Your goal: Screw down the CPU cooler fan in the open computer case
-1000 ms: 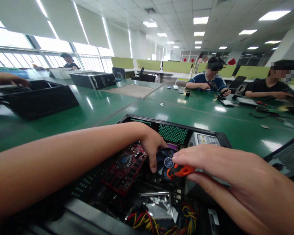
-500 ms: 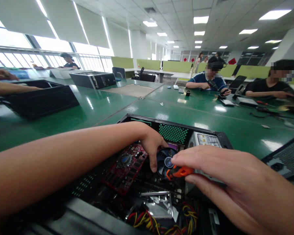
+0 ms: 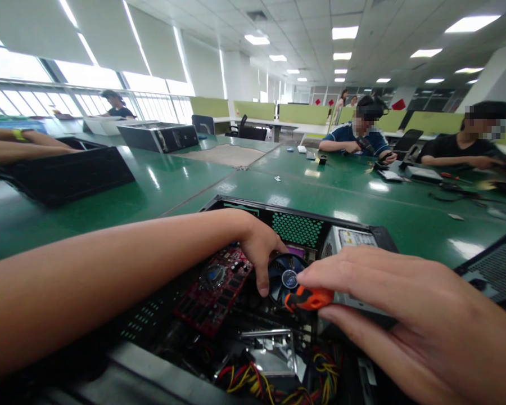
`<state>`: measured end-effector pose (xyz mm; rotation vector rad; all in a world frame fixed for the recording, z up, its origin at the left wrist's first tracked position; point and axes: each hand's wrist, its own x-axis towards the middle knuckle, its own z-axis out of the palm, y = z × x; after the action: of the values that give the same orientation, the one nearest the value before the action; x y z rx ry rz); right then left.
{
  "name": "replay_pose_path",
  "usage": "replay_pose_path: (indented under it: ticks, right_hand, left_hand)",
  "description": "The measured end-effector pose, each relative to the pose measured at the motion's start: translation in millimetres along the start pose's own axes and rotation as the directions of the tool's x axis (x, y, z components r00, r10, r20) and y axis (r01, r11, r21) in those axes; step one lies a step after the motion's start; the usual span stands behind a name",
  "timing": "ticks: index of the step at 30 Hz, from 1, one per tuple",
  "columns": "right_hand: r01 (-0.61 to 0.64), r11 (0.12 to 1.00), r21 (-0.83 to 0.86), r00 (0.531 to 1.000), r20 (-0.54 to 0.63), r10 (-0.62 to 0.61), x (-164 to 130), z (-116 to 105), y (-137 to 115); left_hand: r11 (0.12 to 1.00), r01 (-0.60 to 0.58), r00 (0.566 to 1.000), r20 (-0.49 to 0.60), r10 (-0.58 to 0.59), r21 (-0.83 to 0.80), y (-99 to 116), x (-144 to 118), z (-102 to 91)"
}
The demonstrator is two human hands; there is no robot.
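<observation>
Inside an open black computer case, my left hand reaches over a red graphics card and is closed at the left edge of a round black CPU fan. Its thumb points down beside the fan, and the other fingers are partly hidden behind it. My right hand has its fingers and thumb around the orange and black handle of a screwdriver, just over the fan's lower right side. The screwdriver's shaft and tip cannot be seen.
Bundled coloured cables and a silver metal bracket lie at the near side of the case. A power supply sits at its right. Other cases stand on the green table; co-workers sit left and across.
My right hand and the screwdriver handle have turned slightly, while my left hand stays on the fan. At far left, a co-worker's arm with a yellow-green wristband has come over another case.
</observation>
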<state>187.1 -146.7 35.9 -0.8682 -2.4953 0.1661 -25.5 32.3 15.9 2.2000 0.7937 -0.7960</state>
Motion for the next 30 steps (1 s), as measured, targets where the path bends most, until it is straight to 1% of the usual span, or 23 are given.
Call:
replay_pose_path:
  ticks: [4,6,10,12,15,19,22,26,30]
  right_hand:
    - [-0.086,0.993,-0.084,0.996,-0.019,0.084,-2.6,-1.6,-0.7]
    - [-0.098,0.993,-0.072,0.995,-0.020,0.097,-0.8,-2.1,-1.5]
    - [-0.026,0.999,0.042,1.000,0.006,0.026,4.4,-0.8,-2.9]
    - [-0.028,0.999,0.034,0.999,-0.029,0.029,2.4,2.5,-1.7]
    - [-0.096,0.995,-0.034,0.990,-0.110,0.092,-9.3,10.6,4.8]
    - [-0.150,0.986,-0.077,0.979,-0.154,0.137,-28.6,17.5,17.0]
    - [-0.176,0.980,-0.091,0.972,-0.175,0.158,-31.7,13.4,21.1]
    - [-0.199,0.975,-0.096,0.966,-0.184,0.179,-19.5,1.7,18.0]
    - [-0.181,0.979,-0.097,0.969,-0.185,0.161,-9.5,-4.2,15.0]
  left_hand:
    - [1.000,0.004,1.000,0.009,-0.004,-0.012,0.0,-0.3,0.3]
    - [1.000,0.013,1.000,0.016,-0.013,-0.004,0.4,-0.4,-0.2]
    - [1.000,0.002,1.000,0.017,-0.003,0.012,0.2,-0.6,-2.1]
    - [1.000,-0.010,1.000,0.007,0.010,0.014,-1.5,-0.5,-2.2]
    - [1.000,-0.001,1.000,0.005,0.001,0.006,-6.0,0.2,-0.1]
    - [0.999,-0.008,0.999,0.033,0.009,-0.037,-9.9,1.0,4.3]
    - [0.997,-0.009,0.999,0.041,0.012,-0.073,-7.7,-0.2,6.2]
    - [0.997,0.005,0.999,0.037,-0.002,-0.080,-2.5,-3.5,6.8]
    - [0.997,0.012,0.999,0.031,-0.010,-0.078,-1.0,-4.7,6.7]
